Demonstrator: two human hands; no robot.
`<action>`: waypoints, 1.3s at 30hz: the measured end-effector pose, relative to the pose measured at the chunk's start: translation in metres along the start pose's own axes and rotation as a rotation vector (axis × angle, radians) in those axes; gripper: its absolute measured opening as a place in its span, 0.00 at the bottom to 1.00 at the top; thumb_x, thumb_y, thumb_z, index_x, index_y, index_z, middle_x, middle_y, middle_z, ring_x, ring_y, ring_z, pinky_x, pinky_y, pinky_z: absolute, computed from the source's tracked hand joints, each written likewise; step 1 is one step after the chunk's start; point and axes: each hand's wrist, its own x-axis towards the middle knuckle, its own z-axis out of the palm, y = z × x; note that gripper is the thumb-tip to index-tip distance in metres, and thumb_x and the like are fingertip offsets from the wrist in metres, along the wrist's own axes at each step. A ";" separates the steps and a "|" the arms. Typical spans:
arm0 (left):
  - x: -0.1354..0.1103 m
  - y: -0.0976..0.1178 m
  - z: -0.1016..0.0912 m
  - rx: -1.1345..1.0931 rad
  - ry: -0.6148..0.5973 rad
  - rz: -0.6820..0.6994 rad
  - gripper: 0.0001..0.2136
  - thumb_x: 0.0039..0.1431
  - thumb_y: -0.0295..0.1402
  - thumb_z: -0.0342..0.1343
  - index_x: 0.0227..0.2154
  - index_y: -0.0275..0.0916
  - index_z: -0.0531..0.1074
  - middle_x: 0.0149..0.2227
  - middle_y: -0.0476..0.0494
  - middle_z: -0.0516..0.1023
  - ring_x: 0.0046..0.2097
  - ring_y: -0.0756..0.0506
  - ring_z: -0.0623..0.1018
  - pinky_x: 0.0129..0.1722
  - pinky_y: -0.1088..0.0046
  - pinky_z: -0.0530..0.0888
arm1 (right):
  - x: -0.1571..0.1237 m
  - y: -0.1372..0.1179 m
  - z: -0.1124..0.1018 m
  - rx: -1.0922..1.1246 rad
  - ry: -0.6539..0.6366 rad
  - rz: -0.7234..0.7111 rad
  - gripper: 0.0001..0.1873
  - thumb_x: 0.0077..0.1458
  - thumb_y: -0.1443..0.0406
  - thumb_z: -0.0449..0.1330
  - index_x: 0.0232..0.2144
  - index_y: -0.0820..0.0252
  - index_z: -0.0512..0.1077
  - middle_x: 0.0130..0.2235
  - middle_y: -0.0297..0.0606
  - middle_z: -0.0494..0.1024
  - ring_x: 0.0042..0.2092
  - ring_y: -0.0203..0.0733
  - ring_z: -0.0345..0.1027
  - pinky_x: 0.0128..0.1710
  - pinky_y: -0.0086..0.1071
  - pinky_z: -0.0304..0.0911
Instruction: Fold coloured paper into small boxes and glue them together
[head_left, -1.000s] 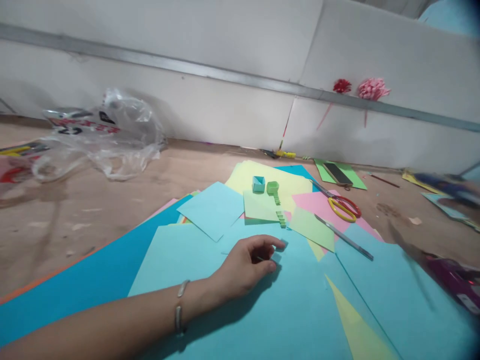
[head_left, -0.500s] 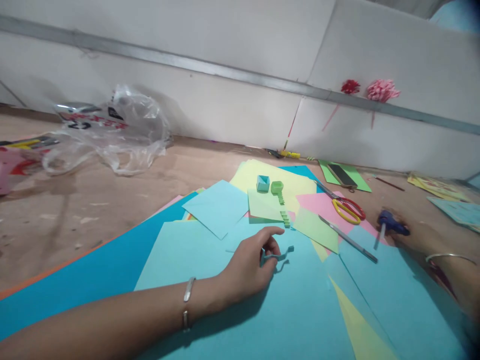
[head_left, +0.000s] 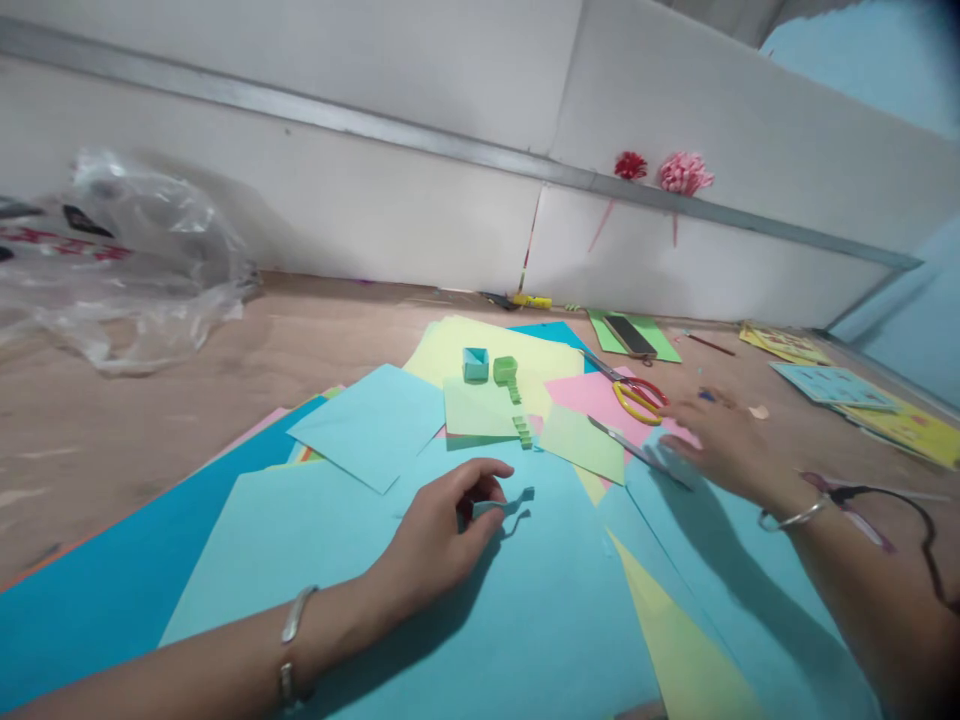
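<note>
A narrow folded strip of light blue paper (head_left: pixel 517 502) is pinched in my left hand (head_left: pixel 450 520), its zigzag end sticking out past the fingertips above a large light blue sheet (head_left: pixel 480 620). My right hand (head_left: pixel 716 445) hovers over the papers at the right with fingers stretched out and nothing visible in them. It is nearest the scissors (head_left: pixel 637 400) with red and yellow handles and a slim grey knife-like tool (head_left: pixel 634 450). A dark blue object (head_left: pixel 706 396) shows only in part behind that hand. Ahead lie a small blue paper box (head_left: pixel 475 364) and a green folded paper piece (head_left: pixel 506 370).
A phone (head_left: pixel 628 335) rests on green paper near the wall. At left is a crumpled plastic bag (head_left: pixel 142 260). A black cable (head_left: pixel 930 540) curves beside my right forearm. Two paper flowers (head_left: pixel 684 174) are up on the wall ledge. Patterned sheets (head_left: pixel 832 385) lie at right.
My right hand has moved left and away from the dark blue object, its fingers now stretched out. My left hand keeps its pinch on the strip. The view has swung right.
</note>
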 end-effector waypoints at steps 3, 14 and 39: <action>0.001 0.001 -0.001 0.002 0.028 -0.018 0.15 0.52 0.32 0.53 0.44 0.39 0.71 0.34 0.44 0.76 0.34 0.45 0.75 0.33 0.68 0.71 | -0.008 -0.047 0.004 0.067 -0.250 -0.174 0.08 0.60 0.65 0.57 0.39 0.58 0.76 0.40 0.43 0.78 0.41 0.46 0.73 0.39 0.36 0.65; 0.001 0.003 0.001 -0.089 0.041 0.010 0.16 0.52 0.29 0.53 0.46 0.38 0.69 0.33 0.46 0.77 0.34 0.47 0.75 0.34 0.69 0.70 | -0.005 -0.136 0.007 0.443 -0.119 -0.455 0.13 0.54 0.70 0.62 0.44 0.59 0.74 0.39 0.43 0.72 0.40 0.43 0.67 0.38 0.35 0.66; 0.006 0.000 -0.002 -0.641 -0.078 -0.248 0.14 0.41 0.38 0.70 0.30 0.36 0.79 0.23 0.48 0.75 0.27 0.51 0.71 0.30 0.72 0.67 | -0.004 -0.162 0.029 0.921 -0.244 -0.056 0.05 0.53 0.68 0.58 0.29 0.58 0.75 0.28 0.33 0.78 0.31 0.36 0.69 0.32 0.29 0.64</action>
